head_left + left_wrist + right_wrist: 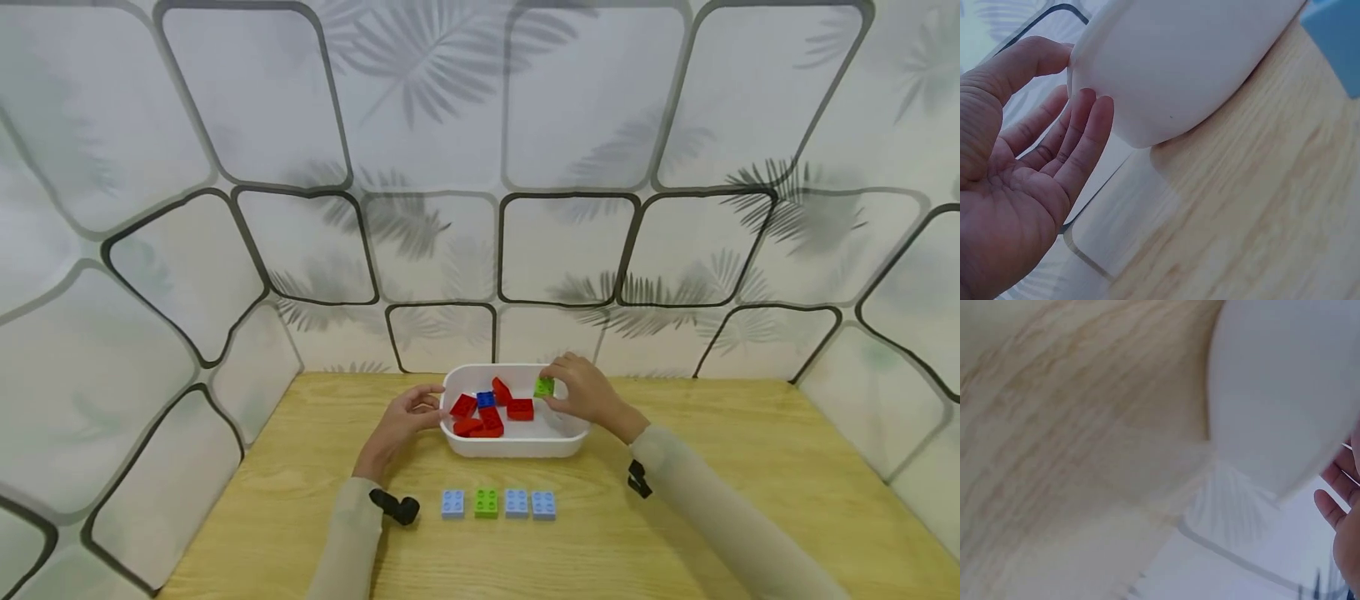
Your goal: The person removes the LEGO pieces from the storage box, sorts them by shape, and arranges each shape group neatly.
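Observation:
A white plastic tub (517, 448) holds several red toy bricks (520, 410) and a dark blue brick (486, 400). My left hand (397, 423) grips the tub's left end; in the left wrist view the thumb is at the rim and fingertips touch the outer wall (1166, 75). Over the tub's right part, my right hand (588, 393) pinches a green brick (543, 387) between thumb and fingers. In the right wrist view only part of that hand (1344, 512) shows at the edge, and the brick is hidden.
In front of the tub lies a row of bricks on the wooden table (637, 542): a light blue one (453, 504), a green one (486, 503), then two more light blue ones (516, 503). A patterned fabric wall (570, 250) stands behind.

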Motion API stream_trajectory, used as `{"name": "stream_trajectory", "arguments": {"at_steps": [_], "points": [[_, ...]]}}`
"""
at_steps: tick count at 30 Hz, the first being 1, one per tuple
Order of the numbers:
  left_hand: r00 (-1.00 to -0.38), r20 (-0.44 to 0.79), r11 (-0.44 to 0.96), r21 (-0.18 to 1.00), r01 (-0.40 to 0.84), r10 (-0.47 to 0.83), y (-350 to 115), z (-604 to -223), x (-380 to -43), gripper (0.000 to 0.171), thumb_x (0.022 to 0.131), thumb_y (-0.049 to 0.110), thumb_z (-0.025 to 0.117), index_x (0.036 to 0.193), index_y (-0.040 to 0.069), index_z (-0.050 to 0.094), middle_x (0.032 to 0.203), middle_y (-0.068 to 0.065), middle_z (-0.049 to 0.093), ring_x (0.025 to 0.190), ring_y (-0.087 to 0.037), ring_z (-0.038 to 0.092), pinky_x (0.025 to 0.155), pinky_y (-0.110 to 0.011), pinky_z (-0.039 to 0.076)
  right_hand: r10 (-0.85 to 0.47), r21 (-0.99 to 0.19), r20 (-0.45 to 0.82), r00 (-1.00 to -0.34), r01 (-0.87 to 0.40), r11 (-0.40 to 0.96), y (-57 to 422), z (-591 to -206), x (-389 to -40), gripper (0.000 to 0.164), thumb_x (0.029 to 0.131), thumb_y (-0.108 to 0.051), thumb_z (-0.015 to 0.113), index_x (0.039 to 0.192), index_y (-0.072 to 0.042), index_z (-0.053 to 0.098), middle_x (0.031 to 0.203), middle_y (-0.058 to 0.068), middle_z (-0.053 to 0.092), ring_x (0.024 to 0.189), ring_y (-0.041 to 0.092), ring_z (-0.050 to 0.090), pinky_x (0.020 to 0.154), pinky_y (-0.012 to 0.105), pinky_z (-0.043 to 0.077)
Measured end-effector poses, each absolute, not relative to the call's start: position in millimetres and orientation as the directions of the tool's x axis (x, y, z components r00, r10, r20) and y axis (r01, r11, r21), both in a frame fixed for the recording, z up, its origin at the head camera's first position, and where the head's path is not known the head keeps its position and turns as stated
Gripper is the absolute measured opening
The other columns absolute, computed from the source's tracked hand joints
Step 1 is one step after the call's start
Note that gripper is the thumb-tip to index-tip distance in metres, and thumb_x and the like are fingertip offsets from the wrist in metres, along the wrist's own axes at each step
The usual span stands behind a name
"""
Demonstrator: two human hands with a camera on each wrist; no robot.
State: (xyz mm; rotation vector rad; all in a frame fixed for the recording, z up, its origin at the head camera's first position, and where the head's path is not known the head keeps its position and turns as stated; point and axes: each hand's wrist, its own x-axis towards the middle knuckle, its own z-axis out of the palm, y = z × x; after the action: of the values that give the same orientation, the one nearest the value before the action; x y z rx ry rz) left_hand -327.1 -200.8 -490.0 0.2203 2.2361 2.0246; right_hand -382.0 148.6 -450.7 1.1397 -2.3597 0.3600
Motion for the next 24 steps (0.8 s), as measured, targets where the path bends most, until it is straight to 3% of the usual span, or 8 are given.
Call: {"name": "stream_trajectory", "arguments": {"at_steps": [19, 24], "points": [[-0.985, 0.000, 0.092, 0.996, 0.016, 0.170, -195, -490, -330, 0.046, 0.092, 0.005, 0.072, 0.135, 0.000, 0.058, 0.108, -0.008, 0.058, 0.094, -0.017, 0.060, 0.082, -0.022, 0.055, -0.715, -0.039, 0.583, -0.386, -0.892, 0.449, 146, -422, -319, 0.029, 0.076, -0.015, 0.087, 0.102, -0.010, 0.074, 0.096, 0.000, 0.072, 0.090, 0.016, 0.062, 0.078, 0.036, 0.056], [-0.985, 0.001, 0.086, 0.996, 0.017, 0.172, -194, -489, -328, 0.046, 0.092, 0.003, 0.071, 0.136, -0.002, 0.057, 0.108, -0.009, 0.057, 0.094, -0.016, 0.059, 0.080, -0.021, 0.055, -0.736, -0.020, 0.603, -0.307, -0.928, 0.371, 152, -428, -311, 0.033, 0.072, -0.013, 0.089, 0.101, -0.009, 0.073, 0.095, 0.000, 0.071, 0.088, 0.015, 0.061, 0.076, 0.032, 0.055]]}}
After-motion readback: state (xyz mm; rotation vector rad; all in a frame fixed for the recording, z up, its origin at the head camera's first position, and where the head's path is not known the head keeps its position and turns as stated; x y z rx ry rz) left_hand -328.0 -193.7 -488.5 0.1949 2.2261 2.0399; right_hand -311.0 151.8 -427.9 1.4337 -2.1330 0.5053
